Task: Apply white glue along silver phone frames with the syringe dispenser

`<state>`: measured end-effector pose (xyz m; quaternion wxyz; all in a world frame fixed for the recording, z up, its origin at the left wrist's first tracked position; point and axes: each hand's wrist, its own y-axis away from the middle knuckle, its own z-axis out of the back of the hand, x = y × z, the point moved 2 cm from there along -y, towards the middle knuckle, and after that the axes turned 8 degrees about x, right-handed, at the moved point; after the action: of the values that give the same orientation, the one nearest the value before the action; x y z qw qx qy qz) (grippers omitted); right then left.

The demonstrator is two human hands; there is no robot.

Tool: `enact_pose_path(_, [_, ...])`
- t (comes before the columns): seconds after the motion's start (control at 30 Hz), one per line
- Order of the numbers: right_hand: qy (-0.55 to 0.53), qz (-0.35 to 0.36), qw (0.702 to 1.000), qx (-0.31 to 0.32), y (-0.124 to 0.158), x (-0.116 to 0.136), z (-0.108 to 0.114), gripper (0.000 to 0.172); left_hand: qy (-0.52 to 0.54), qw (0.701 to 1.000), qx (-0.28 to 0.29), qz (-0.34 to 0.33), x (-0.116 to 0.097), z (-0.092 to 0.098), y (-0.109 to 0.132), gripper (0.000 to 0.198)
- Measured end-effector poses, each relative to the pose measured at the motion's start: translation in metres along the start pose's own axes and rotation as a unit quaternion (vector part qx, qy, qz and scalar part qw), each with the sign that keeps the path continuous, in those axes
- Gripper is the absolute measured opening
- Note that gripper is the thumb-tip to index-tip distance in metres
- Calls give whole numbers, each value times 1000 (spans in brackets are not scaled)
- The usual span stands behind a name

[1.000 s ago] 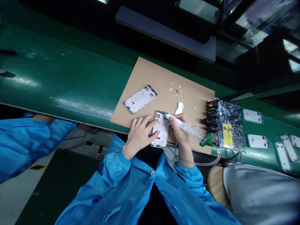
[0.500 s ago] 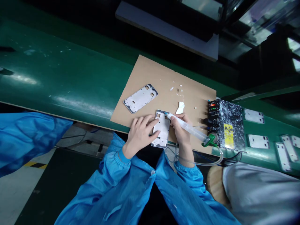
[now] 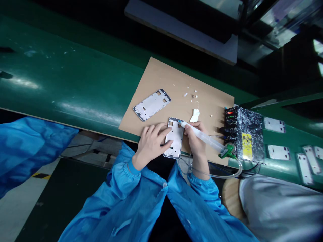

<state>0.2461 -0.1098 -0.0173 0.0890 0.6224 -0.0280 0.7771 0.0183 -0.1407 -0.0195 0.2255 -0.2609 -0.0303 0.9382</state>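
A white phone frame [image 3: 176,139] lies at the near edge of a cardboard sheet [image 3: 156,72]. My left hand [image 3: 152,144] grips its left side, thumb and forefinger on its face. In my right hand [image 3: 196,137] is a translucent syringe [image 3: 208,141] with a green cap [image 3: 228,150] and a clear hose. Its tip rests at the top end of the frame, by a square opening; whether it touches is too small to tell. Up and left, a second phone frame [image 3: 151,105] lies tilted on the cardboard.
Right of the cardboard stands a speckled black control box [image 3: 243,132] with cables. Beyond it several frames [image 3: 279,152] lie on the green bench [image 3: 101,80]. A crumpled white scrap [image 3: 195,115] and crumbs are on the cardboard. A blue sleeve [image 3: 32,144] shows at left.
The syringe tip has shifted very slightly to the right along the top of the frame. My left hand holds the same place.
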Motion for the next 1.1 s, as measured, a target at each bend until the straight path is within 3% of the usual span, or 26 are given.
enact_pose_path(1.1, [13,9,1000,12,-1,-9,4,49,-1,1000,13,5,-1,2,-1,42])
